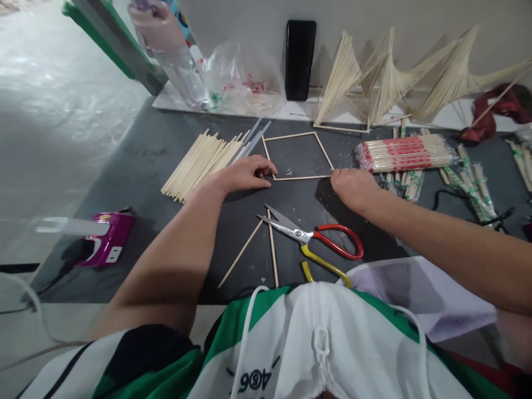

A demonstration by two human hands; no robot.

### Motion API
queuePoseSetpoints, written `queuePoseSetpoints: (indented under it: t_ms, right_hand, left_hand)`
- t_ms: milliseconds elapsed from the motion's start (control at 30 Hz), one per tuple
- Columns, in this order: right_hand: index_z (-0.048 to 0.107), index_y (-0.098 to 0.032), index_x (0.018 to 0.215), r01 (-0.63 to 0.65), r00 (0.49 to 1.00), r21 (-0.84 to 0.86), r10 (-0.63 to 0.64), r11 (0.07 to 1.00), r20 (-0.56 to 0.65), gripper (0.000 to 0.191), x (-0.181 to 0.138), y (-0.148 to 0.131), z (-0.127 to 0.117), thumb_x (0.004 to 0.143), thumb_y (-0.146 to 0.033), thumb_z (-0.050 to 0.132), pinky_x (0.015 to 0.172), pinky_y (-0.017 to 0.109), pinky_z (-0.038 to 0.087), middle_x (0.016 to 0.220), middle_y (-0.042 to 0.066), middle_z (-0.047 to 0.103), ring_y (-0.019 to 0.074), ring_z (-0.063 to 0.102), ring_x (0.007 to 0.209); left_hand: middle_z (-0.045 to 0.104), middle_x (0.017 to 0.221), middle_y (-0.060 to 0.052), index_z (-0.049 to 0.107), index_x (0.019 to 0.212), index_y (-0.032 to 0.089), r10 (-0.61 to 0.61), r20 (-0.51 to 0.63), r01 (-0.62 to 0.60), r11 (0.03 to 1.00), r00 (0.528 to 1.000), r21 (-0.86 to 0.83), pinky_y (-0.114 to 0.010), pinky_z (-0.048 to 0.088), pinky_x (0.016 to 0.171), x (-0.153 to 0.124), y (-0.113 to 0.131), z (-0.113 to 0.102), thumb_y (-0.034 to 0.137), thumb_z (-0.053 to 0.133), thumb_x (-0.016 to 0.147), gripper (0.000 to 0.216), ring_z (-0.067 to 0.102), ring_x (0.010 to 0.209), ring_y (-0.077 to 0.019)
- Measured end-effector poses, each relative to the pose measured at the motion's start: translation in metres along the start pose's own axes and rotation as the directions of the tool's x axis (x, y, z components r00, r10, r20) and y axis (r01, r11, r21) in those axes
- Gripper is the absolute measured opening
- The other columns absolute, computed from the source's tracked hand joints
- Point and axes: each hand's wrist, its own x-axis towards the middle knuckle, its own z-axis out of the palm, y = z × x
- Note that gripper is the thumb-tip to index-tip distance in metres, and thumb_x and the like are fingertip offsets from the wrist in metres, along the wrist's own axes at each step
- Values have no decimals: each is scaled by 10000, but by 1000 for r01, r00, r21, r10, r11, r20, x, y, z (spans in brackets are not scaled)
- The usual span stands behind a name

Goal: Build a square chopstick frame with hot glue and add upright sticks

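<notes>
A four-sided frame of thin wooden sticks [291,136] lies flat on the dark grey table. My left hand [245,173] pinches its near left corner between thumb and fingers. At the near right corner, my right hand [353,188] is closed, its fingertips partly hidden by the hand itself. Scissors [303,235] with one red and one yellow handle lie below the frame, blades parted. Two loose sticks [272,249] lie by the blades. Left of the frame is a pile of wooden sticks [199,163], with translucent glue sticks [253,141] along its right side.
A twisted stick structure [384,83] stands at the back, near a black phone [300,61], a plastic bag [245,83] and a water bottle [174,61]. Wrapped sticks [405,153] lie right. A purple power socket [110,238] with a plugged-in cord sits at the left edge.
</notes>
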Motion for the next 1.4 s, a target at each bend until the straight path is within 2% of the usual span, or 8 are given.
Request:
queuePoseSetpoints:
  t_ms: [200,500,633,800,900,1067,1200,1400]
  right_hand:
    - [669,-40,1166,-7,1000,-25,7,1000,-16,386,1,11,4,951,-96,353,773,400,503,1040,276,720,357,724,981]
    - [715,-167,1151,-232,957,313,273,921,-94,346,4,18,18,976,-299,447,845,366,493,1176,152,754,293,702,1060]
    - [747,-190,1083,-258,943,424,321,868,-85,314,0,12,24,907,-242,491,805,341,482,1064,104,786,265,716,967]
    - [756,-235,901,-190,961,537,268,822,-70,224,-11,3,28,818,-216,549,738,328,468,879,42,779,234,698,818]
    - [739,-236,926,-163,944,587,299,793,-142,218,-11,6,33,817,-225,551,755,341,485,882,40,770,238,696,817]
    - [719,-182,1040,-104,899,600,333,793,-284,301,11,16,45,817,-160,518,831,380,518,903,88,742,265,689,871]
    - [689,-140,1120,-45,881,608,319,792,-349,383,25,16,48,786,-104,504,893,418,515,922,118,720,291,677,930]
    - [638,-154,1183,-40,917,841,354,539,-184,512,27,19,49,707,-50,480,835,375,526,910,70,713,227,671,818]
  left_hand:
    - [622,948,-33,705,1175,191,0,-58,-5,997,998,-83,-297,499,798,3,-8,5,298,674,787,404,588,833,-147]
    - [613,1103,-77,765,1060,182,89,-116,-80,994,989,81,-345,497,955,5,-6,7,168,563,800,330,600,1011,-189]
    - [599,1106,-74,784,982,184,103,-135,-88,990,985,111,-342,505,937,7,-6,10,123,554,772,317,601,978,-179]
    - [664,975,-28,779,834,202,121,-108,-119,993,987,23,-334,505,977,4,-9,8,71,511,742,313,647,965,-159]
    - [696,958,-20,776,868,200,59,-209,-72,996,976,-57,-331,527,940,2,-13,9,100,523,759,293,663,925,-155]
    - [729,953,-38,777,905,186,-65,-484,55,998,872,-35,-347,547,920,6,-21,16,104,534,770,289,667,919,-173]
    - [756,1002,-45,785,956,187,6,-500,62,991,866,119,-373,538,988,10,-28,17,83,528,785,327,681,985,-191]
    - [746,1110,-74,784,1058,196,-38,-505,207,937,862,283,-420,500,1111,12,-43,11,72,492,790,415,647,1168,-247]
